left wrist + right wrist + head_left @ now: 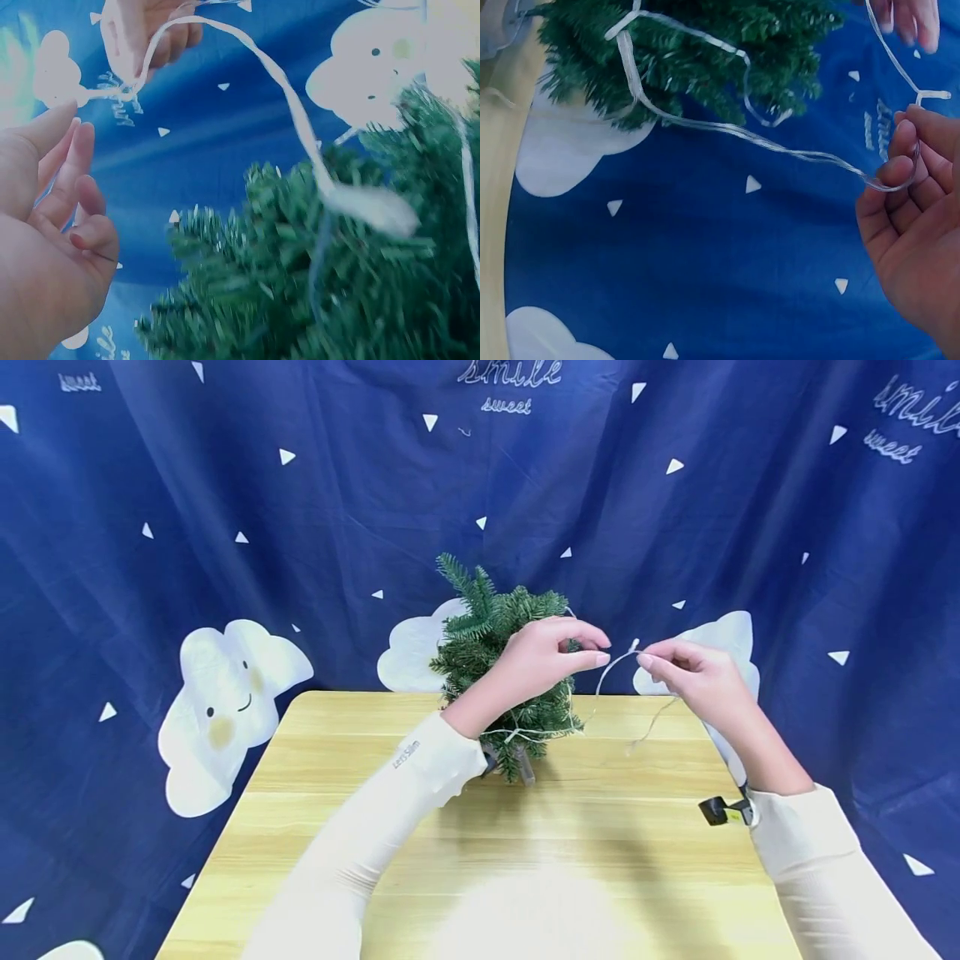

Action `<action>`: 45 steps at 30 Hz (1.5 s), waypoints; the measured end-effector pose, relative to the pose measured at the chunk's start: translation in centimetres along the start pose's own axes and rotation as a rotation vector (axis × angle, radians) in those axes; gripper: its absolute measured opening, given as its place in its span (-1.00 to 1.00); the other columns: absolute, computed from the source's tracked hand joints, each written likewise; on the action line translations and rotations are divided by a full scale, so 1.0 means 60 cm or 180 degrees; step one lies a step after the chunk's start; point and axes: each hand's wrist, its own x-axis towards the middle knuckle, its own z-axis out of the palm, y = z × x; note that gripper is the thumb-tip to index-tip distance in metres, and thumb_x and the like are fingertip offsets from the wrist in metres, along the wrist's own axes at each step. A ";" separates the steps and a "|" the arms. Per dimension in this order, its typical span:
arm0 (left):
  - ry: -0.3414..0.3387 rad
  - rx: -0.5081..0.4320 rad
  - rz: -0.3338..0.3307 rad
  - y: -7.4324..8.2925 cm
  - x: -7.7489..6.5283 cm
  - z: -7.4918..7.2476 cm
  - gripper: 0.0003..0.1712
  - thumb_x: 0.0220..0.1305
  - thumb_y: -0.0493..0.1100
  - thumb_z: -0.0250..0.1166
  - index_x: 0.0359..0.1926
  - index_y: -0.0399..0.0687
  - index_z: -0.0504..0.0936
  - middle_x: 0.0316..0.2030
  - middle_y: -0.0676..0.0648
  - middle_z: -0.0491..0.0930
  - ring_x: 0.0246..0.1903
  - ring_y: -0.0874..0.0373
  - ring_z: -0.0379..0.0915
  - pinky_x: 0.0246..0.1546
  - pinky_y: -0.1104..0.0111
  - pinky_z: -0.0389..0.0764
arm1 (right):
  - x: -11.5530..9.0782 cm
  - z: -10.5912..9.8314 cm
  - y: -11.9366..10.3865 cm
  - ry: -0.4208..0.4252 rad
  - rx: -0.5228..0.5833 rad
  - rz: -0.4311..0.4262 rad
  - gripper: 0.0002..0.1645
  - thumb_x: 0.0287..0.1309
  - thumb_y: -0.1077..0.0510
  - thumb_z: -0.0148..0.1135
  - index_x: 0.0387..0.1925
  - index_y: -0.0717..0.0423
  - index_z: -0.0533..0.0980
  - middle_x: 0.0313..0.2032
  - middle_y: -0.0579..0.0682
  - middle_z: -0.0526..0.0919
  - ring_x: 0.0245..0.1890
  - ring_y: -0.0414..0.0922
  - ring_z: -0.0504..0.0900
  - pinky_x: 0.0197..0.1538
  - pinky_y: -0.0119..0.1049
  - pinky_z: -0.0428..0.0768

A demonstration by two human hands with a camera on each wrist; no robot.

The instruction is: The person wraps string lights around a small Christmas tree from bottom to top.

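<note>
A small green artificial Christmas tree stands on the table, with a string of fairy lights draped round its lower branches. Between thumb and fingers my right hand pinches the pale wire beside a small white bulb, to the right of the tree. In the right wrist view, the wire loops around those fingers and runs back to the tree. My left hand hovers in front of the upper tree, its thumb and fingers apart and holding nothing. The hand partly hides the branches behind it.
The light wooden table has its far edge just behind the tree. A blue curtain with white clouds and triangles hangs behind it. A loose strand dangles below my right hand.
</note>
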 end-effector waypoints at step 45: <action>-0.0161 -0.0489 -0.0660 -0.015 0.145 -0.062 -0.82 0.36 -0.15 0.32 -0.05 -0.02 0.73 -0.09 0.01 0.72 -0.09 0.22 0.60 -0.10 0.42 0.54 | 0.054 -0.012 0.008 0.0598 0.1180 0.0326 -0.74 0.33 -0.05 0.31 -0.19 0.06 0.67 -0.60 -0.19 0.46 -0.54 -0.18 0.40 -0.45 -0.43 0.45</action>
